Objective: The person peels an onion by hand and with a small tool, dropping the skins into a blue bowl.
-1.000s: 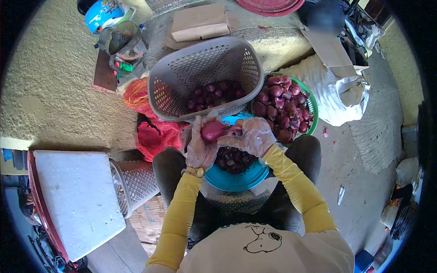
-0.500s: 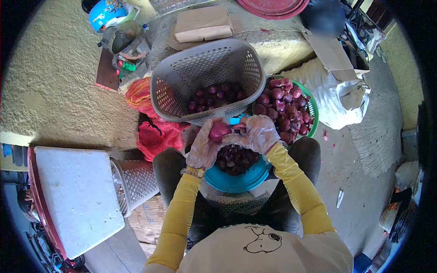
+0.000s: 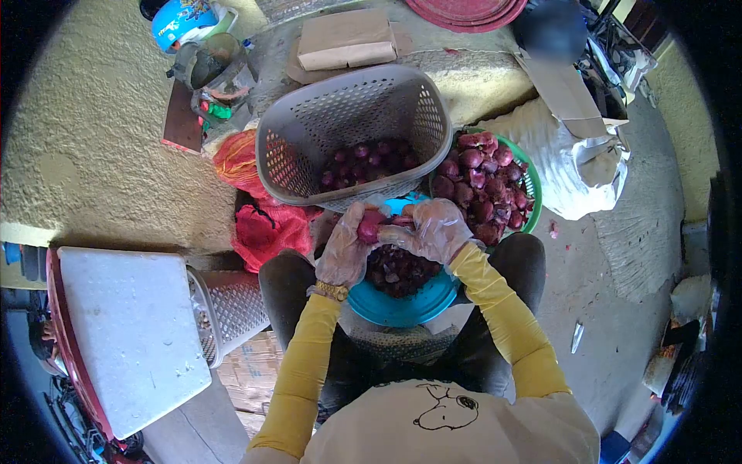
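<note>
A red onion (image 3: 372,226) is gripped in my left hand (image 3: 342,249), which wears a clear plastic glove. Close beside it, my right hand (image 3: 442,231), gloved the same way, has its fingers pinched together at the onion's right side. What sits between those fingertips is too small to make out; a reddish bit shows there. Below both hands is a blue basin (image 3: 396,312) with dark onion skins (image 3: 402,272) in it. Just ahead, a grey perforated basket (image 3: 348,97) holds several smooth onions (image 3: 369,161). A green basket (image 3: 532,179) at the right is heaped with unpeeled-looking onions (image 3: 483,182).
Red mesh sacks (image 3: 267,233) lie left of the grey basket. A white foam lid (image 3: 127,332) and a white basket (image 3: 236,309) stand at the left. A white sack (image 3: 576,166) leans at the right. A knife-like object (image 3: 577,338) lies on the floor.
The onion has turned slightly in my left hand, and my right fingers have shifted a little left against it. Everything else stays in place.
</note>
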`<state>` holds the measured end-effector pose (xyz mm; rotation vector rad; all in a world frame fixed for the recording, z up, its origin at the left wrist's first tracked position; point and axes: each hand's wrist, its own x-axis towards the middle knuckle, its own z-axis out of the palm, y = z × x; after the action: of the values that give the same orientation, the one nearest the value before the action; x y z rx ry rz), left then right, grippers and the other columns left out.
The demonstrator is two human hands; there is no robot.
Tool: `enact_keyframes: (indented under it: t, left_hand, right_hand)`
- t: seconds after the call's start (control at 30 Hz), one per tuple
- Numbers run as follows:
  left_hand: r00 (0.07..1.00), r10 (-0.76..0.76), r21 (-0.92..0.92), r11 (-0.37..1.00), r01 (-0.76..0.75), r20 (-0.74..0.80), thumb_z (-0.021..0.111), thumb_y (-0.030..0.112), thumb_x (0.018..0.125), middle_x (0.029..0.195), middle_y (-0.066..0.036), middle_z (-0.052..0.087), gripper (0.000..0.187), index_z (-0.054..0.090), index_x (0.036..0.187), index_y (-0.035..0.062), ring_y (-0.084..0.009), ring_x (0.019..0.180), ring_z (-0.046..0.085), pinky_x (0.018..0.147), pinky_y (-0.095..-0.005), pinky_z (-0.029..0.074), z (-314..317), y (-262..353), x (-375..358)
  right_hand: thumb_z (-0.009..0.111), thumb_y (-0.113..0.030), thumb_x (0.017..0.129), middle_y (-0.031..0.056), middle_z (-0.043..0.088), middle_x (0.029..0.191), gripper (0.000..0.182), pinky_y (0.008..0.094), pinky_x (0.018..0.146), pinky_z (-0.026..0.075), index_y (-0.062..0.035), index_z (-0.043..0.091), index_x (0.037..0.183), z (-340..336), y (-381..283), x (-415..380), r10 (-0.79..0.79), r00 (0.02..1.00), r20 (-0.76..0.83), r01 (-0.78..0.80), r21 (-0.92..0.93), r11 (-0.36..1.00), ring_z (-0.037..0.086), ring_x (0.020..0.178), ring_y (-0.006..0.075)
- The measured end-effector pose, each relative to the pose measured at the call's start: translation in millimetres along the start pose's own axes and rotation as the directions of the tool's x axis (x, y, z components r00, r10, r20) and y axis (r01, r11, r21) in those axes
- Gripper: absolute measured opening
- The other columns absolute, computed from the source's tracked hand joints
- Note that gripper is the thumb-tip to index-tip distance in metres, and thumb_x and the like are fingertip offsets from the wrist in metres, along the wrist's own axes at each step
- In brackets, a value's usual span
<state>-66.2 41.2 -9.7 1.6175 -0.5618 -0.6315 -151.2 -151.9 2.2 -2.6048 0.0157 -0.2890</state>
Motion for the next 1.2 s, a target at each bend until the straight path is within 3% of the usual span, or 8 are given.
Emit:
enact_keyframes:
  t: [0.3,0.5,0.6,0.67,1.0,1.1,1.17,1.2]
  left_hand:
    - [0.978,-0.193,-0.686,0.702,0.192,0.076,0.052,0.042,0.106,0.113,-0.009,0.065,0.043,0.06,0.121,0.0035,-0.0186,0.1,0.063,0.085,-0.0365,0.056,-1,-14,4]
    - [0.989,-0.146,-0.468,0.874,0.13,0.001,0.05,0.04,0.107,0.115,-0.01,0.065,0.04,0.059,0.125,0.0051,-0.0219,0.102,0.065,0.088,-0.0387,0.056,1,16,-1]
    - [0.983,0.181,0.43,0.889,-0.155,-0.02,0.052,0.034,0.107,0.116,-0.01,0.065,0.036,0.057,0.127,0.0049,-0.0231,0.107,0.064,0.093,-0.0393,0.054,1,19,1]
    - [0.969,-0.229,-0.787,0.578,0.215,0.096,0.056,0.03,0.105,0.12,-0.01,0.066,0.036,0.057,0.129,0.004,-0.0231,0.113,0.063,0.097,-0.0403,0.052,0,-7,9]
    - [0.981,-0.158,-0.75,0.634,0.191,0.116,0.059,0.025,0.102,0.119,-0.008,0.066,0.034,0.06,0.128,0.0031,-0.0209,0.114,0.063,0.095,-0.0398,0.054,2,1,4]
    - [0.984,-0.153,-0.687,0.705,0.175,0.094,0.067,0.019,0.095,0.116,-0.009,0.068,0.035,0.06,0.126,0.0032,-0.0228,0.11,0.065,0.094,-0.0387,0.054,4,5,3]
    - [0.979,0.2,0.353,0.914,-0.2,0.036,0.074,0.013,0.088,0.112,-0.011,0.069,0.04,0.059,0.124,0.0043,-0.0268,0.107,0.067,0.094,-0.0388,0.052,2,25,-2]
    - [0.979,0.2,0.354,0.914,-0.2,0.036,0.074,0.013,0.088,0.112,-0.011,0.069,0.04,0.059,0.124,0.0043,-0.0268,0.107,0.067,0.094,-0.0388,0.052,2,26,-3]
  right_hand:
    - [0.073,-0.054,0.086,0.0139,0.066,0.069,0.039,0.0429,0.053,0.048,-0.0145,0.074,0.084,-8,-7,0,0.024,0.997,0.07,-0.03,0.089,0.996,0.063,0.061,0.036]
    - [0.069,-0.068,0.081,0.0135,0.067,0.067,0.049,0.0446,0.056,0.051,-0.0193,0.076,0.084,2,-3,1,0.032,0.999,0.004,-0.032,0.103,0.994,0.066,0.062,0.0348]
    - [0.076,-0.066,0.077,0.0149,0.064,0.064,0.055,0.0427,0.054,0.049,-0.0117,0.072,0.082,-15,-10,2,0.046,0.999,0.021,-0.046,-0.012,0.999,0.064,0.06,0.0351]
    - [0.077,-0.069,0.074,0.0141,0.065,0.065,0.058,0.0424,0.055,0.05,-0.0116,0.072,0.082,-10,-7,1,0.054,0.999,-0.004,-0.054,-0.005,0.999,0.065,0.061,0.0341]
    - [0.075,-0.074,0.071,0.0091,0.065,0.065,0.057,0.0396,0.054,0.05,-0.0203,0.074,0.089,-2,2,1,0.033,0.994,-0.102,-0.035,-0.018,0.999,0.064,0.061,0.032]
    - [0.075,-0.074,0.071,0.0093,0.064,0.064,0.057,0.0409,0.053,0.05,-0.0181,0.073,0.084,-2,6,-1,0.031,0.998,-0.058,-0.034,-0.05,0.998,0.064,0.06,0.0318]
    - [0.075,-0.074,0.072,0.0102,0.064,0.063,0.059,0.0418,0.054,0.051,-0.0165,0.071,0.081,0,6,-1,0.062,0.998,-0.028,-0.063,-0.043,0.997,0.065,0.061,0.0329]
    - [0.074,-0.075,0.072,0.011,0.064,0.063,0.06,0.0428,0.056,0.051,-0.0148,0.07,0.078,1,6,-1,0.092,0.996,0.001,-0.091,-0.038,0.995,0.065,0.062,0.034]
